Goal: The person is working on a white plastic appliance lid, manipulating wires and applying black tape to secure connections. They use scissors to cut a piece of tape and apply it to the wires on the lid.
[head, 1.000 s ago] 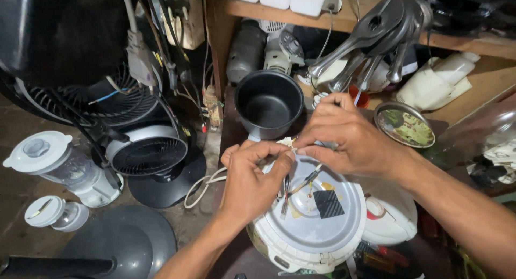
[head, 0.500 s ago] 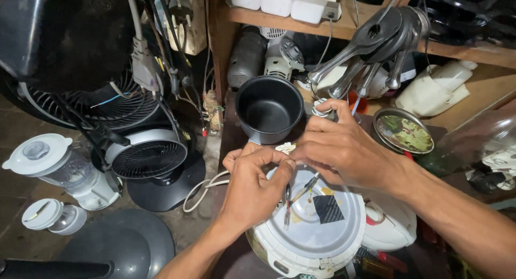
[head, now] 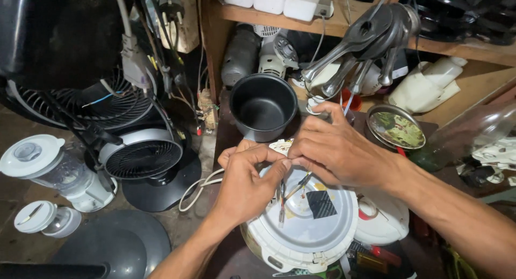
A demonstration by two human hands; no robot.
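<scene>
two hands (head: 244,185) (head: 336,150) pinching thin wires (head: 293,193), one white cooker base (head: 301,230), one black pot (head: 263,107)

Right hand (head: 338,153) slightly higher, leftward.

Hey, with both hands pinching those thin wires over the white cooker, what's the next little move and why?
Probably keep the pinch and twist the wires together: left hand and right hand meet fingertip to fingertip above the white cooker, loose ends dangling.

White cooker lid (head: 301,230), black pot (head: 263,108)
</scene>
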